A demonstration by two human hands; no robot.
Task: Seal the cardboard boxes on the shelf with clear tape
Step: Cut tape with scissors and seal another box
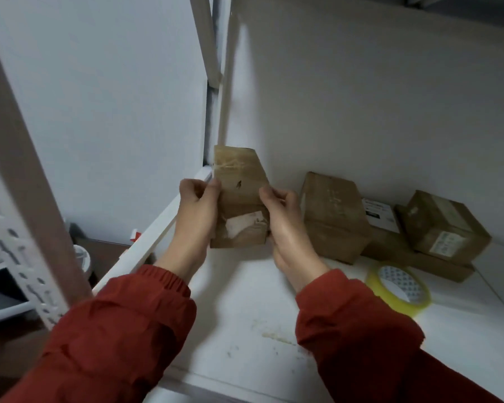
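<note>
Both hands are clamped on one small cardboard box, which stands on end between them. The left hand grips the box's left edge, with the thumb on the facing panel and the fingers curled behind. The right hand grips the right edge in the same manner. The facing panel carries glossy tape near its top, a small dark mark level with the thumbs, and a torn white label patch low down between the palms. Whether the lower edge of the box touches the shelf cannot be determined.

The white shelf extends below and ahead of both hands, with scuff marks on its surface between the forearms. Red sleeves cover both forearms up to the wrists.

Just beside the right hand, on its right, a second cardboard box stands on the shelf. Further right lies a flat labelled box, then a tilted box resting on a long low box.

The roll of clear tape lies flat on the shelf to the right of the right wrist, in front of the long low box and close to it.

To the left of the left forearm stands a perforated white upright
</note>
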